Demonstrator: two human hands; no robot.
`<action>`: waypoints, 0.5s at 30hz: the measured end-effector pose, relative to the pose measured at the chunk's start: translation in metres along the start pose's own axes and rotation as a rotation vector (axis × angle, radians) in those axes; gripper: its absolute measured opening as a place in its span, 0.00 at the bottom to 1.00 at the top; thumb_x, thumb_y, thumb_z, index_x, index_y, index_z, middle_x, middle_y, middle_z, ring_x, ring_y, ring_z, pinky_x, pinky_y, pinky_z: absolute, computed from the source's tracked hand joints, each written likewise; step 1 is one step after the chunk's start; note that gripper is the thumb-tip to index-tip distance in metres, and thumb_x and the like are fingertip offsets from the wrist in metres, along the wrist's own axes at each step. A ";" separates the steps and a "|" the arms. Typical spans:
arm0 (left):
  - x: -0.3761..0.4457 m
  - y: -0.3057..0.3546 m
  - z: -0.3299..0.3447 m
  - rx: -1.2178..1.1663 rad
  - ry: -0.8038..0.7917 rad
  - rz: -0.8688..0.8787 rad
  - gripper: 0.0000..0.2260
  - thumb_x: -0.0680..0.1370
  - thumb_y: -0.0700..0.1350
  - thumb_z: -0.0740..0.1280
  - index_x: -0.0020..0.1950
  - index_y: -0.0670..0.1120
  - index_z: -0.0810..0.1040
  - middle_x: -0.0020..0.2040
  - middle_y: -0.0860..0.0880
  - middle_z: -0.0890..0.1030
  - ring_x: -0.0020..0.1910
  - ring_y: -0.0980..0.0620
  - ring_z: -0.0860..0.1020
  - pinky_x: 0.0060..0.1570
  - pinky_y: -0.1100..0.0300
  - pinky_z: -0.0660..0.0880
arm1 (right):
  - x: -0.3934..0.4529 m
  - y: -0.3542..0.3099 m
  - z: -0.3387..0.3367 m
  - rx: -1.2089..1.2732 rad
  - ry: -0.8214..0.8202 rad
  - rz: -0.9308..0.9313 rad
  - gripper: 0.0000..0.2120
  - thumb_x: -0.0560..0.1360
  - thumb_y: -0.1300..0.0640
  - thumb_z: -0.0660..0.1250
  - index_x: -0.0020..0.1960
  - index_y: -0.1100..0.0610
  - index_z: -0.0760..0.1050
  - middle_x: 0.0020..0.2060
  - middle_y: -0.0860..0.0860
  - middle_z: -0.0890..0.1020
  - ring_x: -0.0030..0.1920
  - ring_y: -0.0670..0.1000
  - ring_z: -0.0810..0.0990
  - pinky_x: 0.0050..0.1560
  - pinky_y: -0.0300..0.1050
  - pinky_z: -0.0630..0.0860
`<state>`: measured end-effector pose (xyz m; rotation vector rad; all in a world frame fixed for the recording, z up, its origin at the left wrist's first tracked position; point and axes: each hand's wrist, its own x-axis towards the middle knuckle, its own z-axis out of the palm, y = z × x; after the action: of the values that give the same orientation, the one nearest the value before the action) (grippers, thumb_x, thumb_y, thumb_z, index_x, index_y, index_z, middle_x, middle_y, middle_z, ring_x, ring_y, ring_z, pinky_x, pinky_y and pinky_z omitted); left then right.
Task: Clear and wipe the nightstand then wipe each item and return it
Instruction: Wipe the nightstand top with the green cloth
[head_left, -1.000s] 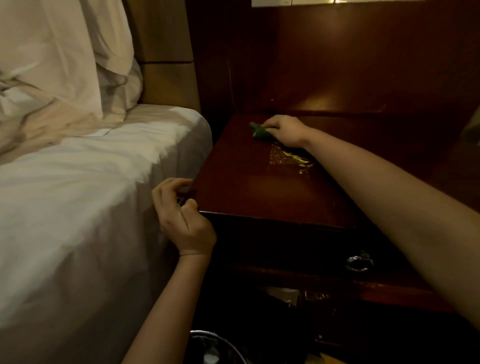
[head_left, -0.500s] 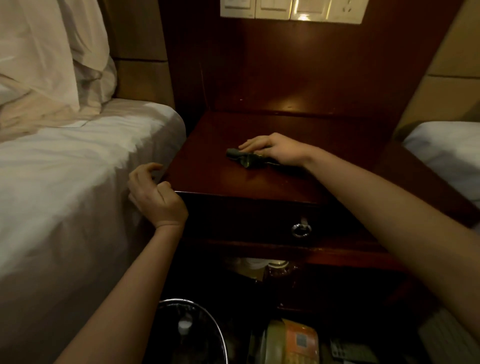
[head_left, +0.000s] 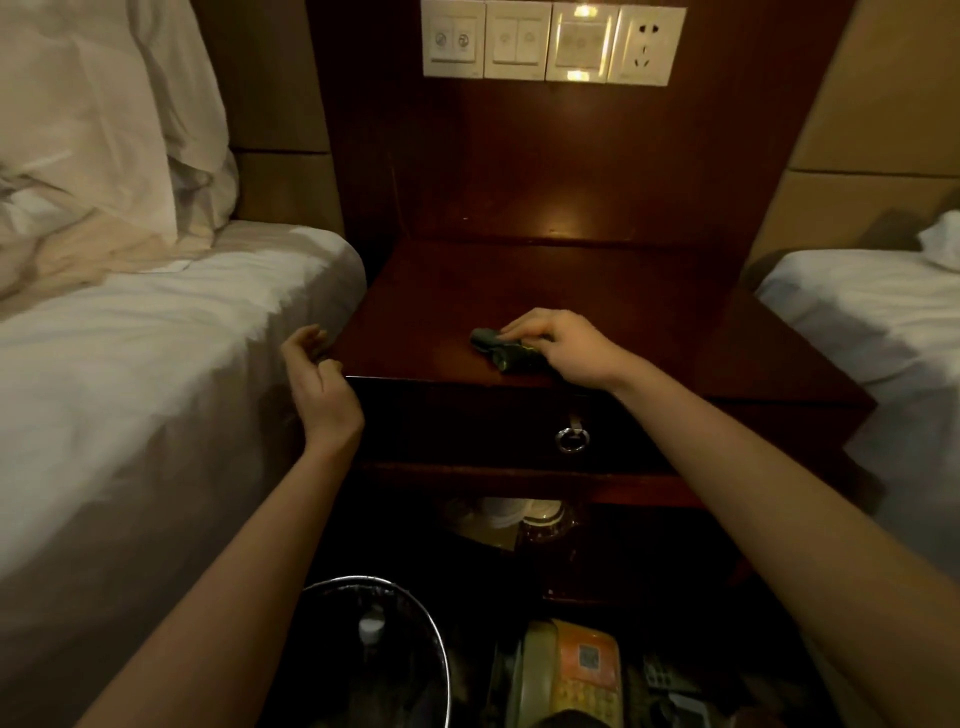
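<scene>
Your right hand (head_left: 563, 345) is pressing a bunched green cloth (head_left: 501, 349) flat against the nightstand (head_left: 649, 322) top, near its front edge at about 6 o'clock of the surface, fingers laid over the wad so the wiping pressure goes straight down; your left hand (head_left: 317, 382) is hanging loosely curled at the top's 8 o'clock corner, holding nothing, seemingly steadying you beside the bed (head_left: 156, 364). The top is standing bare for wiping, which is likely why the telephone (head_left: 571, 670) is waiting on the floor beside the wire bin (head_left: 436, 629).
</scene>
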<state>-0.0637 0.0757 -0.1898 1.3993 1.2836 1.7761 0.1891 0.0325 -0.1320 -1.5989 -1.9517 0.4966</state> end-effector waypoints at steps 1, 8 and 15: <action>0.001 0.001 -0.001 -0.014 -0.027 -0.007 0.19 0.74 0.32 0.53 0.65 0.38 0.67 0.58 0.45 0.71 0.57 0.52 0.70 0.55 0.66 0.66 | -0.005 -0.003 0.003 -0.015 0.029 0.000 0.15 0.79 0.66 0.58 0.58 0.56 0.79 0.60 0.51 0.76 0.63 0.51 0.72 0.62 0.39 0.67; 0.007 0.000 -0.014 -0.047 -0.250 -0.033 0.26 0.77 0.31 0.51 0.74 0.45 0.59 0.66 0.44 0.69 0.65 0.54 0.67 0.59 0.65 0.65 | -0.075 -0.046 0.072 -0.065 0.141 -0.250 0.20 0.68 0.75 0.59 0.46 0.57 0.83 0.48 0.52 0.82 0.53 0.52 0.76 0.54 0.48 0.73; 0.014 -0.003 -0.021 -0.043 -0.378 -0.057 0.27 0.79 0.32 0.51 0.77 0.48 0.55 0.72 0.44 0.64 0.71 0.50 0.63 0.64 0.60 0.62 | -0.137 -0.065 0.219 0.465 -0.518 0.306 0.14 0.78 0.66 0.60 0.61 0.58 0.76 0.55 0.51 0.78 0.56 0.44 0.75 0.57 0.35 0.70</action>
<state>-0.0877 0.0811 -0.1869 1.5647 1.0648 1.4071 0.0189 -0.1010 -0.2880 -1.5557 -1.7370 1.4944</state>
